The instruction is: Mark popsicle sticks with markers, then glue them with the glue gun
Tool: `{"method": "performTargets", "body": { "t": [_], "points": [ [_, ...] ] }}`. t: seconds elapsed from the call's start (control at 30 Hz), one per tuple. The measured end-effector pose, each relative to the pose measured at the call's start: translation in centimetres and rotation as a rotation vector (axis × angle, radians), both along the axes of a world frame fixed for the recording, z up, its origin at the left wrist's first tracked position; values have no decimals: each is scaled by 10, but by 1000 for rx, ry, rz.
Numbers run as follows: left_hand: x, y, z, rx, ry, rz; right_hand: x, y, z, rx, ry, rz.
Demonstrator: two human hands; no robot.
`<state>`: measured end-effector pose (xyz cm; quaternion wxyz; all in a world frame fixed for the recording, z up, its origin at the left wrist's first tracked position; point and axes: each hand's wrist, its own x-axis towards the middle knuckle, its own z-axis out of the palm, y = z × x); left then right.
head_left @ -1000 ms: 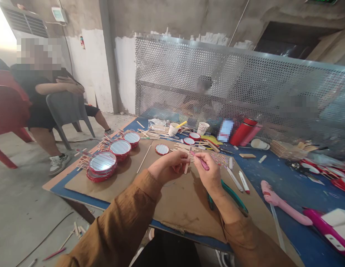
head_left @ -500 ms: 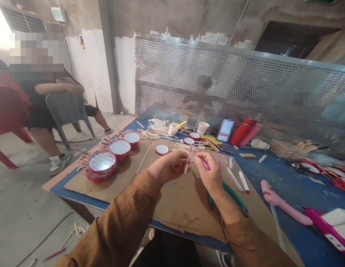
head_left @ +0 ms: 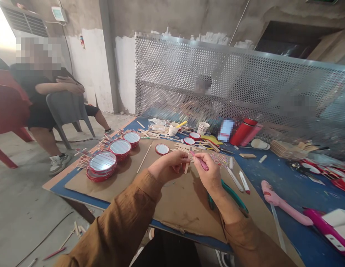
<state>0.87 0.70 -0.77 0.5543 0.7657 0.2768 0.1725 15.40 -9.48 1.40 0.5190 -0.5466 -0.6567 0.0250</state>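
Observation:
My left hand (head_left: pixel 174 160) pinches a flat wooden craft stick (head_left: pixel 187 168), held nearly upright above the cardboard. In my right hand (head_left: pixel 208 168) is a pink pen (head_left: pixel 201 163), its tip close to the upper part of the stick; I cannot tell whether it touches. Green-handled pliers (head_left: pixel 235 196) lie under my right wrist. To the left stand stacks of red-rimmed round drum-like pieces (head_left: pixel 102 163) with sticks poking out. A single small round piece (head_left: pixel 161 149) lies just beyond my left hand, and a lone thin stick (head_left: pixel 144 158) lies beside it.
Cardboard (head_left: pixel 189 211) covers part of the blue table (head_left: pixel 272 167). Loose sticks, a paper cup (head_left: pixel 173 129) and a red bottle (head_left: pixel 245 131) stand at the back before a perforated metal panel (head_left: pixel 172 74). A pink glue gun (head_left: pixel 286 209) lies right. A person (head_left: pixel 41 89) sits at left.
My right hand and the pink pen have shifted slightly left, nearer the stick. My left hand stays in place.

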Motion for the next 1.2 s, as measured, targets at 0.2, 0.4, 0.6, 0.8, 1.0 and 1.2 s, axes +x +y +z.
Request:
{"method": "performTargets", "body": {
  "t": [0.2,0.4,0.6,0.8,1.0,1.2],
  "points": [
    [0,-3,-2,40,-11,25,1,0,0,-8,-5,-3],
    [0,-7,-6,21,-24,84,3,0,-1,5,-19,11],
    [1,-1,-2,18,32,31,3,0,-1,-4,-23,-1],
    [2,-2,-4,44,26,55,2,0,0,-7,-22,14],
    [2,1,-3,23,32,28,3,1,-1,-13,-16,1],
    [-1,-11,-2,-45,-64,83,2,-1,0,-17,-18,23]
  ]
}}
